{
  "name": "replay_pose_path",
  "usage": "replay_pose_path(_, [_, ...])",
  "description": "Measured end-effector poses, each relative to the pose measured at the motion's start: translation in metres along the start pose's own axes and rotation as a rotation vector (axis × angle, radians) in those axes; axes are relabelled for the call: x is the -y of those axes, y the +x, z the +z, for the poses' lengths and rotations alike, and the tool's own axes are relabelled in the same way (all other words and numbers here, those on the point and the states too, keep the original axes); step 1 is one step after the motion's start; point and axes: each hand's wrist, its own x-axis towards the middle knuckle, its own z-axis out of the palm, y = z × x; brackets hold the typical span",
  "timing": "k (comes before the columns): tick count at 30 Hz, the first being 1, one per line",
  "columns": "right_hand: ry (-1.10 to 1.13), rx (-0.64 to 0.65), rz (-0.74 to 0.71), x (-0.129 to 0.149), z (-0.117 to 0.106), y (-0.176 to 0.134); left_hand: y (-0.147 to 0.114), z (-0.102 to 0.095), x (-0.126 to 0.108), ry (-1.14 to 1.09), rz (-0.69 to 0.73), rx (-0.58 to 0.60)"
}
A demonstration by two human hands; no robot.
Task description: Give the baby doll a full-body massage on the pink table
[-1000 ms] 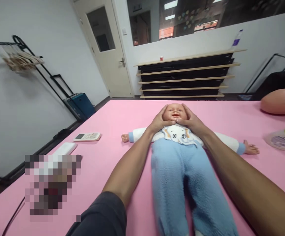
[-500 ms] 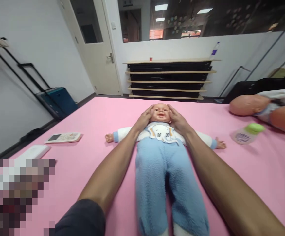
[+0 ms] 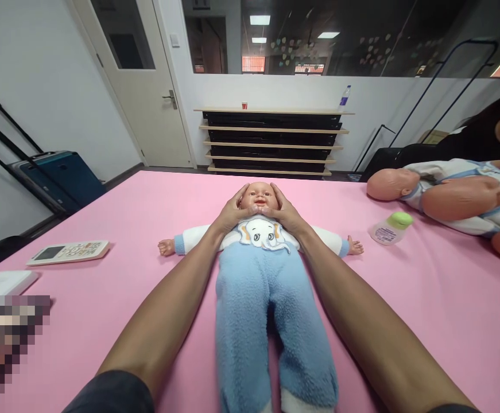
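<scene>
A baby doll (image 3: 253,275) lies on its back on a pink-covered table (image 3: 163,201), its arms stretched out to both sides. It wears fuzzy light blue trousers and a white top with an elephant face. My left hand (image 3: 232,213) cups one side of the doll's head (image 3: 259,192), fingers along the temple and cheek. On the other side my right hand (image 3: 285,213) does the same. Both thumbs reach inward and almost meet on the chin, below the mouth. The back of the doll's head is hidden.
To the right stand a lotion bottle with a green cap (image 3: 391,228) and a second doll (image 3: 452,192), with a person in black (image 3: 480,129) behind it. At left lie a remote control (image 3: 71,251), a white box (image 3: 6,285) and a pixelated item (image 3: 8,344).
My thumbs have come inward from the sides of the head to the chin. The view has turned right, bringing the person beside the second doll into sight.
</scene>
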Motion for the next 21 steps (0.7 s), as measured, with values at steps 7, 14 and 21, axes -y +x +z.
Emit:
replay_pose_path(7, [0.324,0.038,0.051,-0.005,-0.001,0.004,0.001,0.001,-0.001,-0.107,-0.043,0.001])
replay_pose_path(14, [0.304,-0.073,0.053,-0.013,0.0,0.012,0.005,0.002,0.007,-0.128,-0.041,-0.042])
replay_pose_path(21, [0.101,-0.03,-0.002,-0.005,0.004,0.002,0.004,0.0,0.006,-0.031,0.0,-0.024])
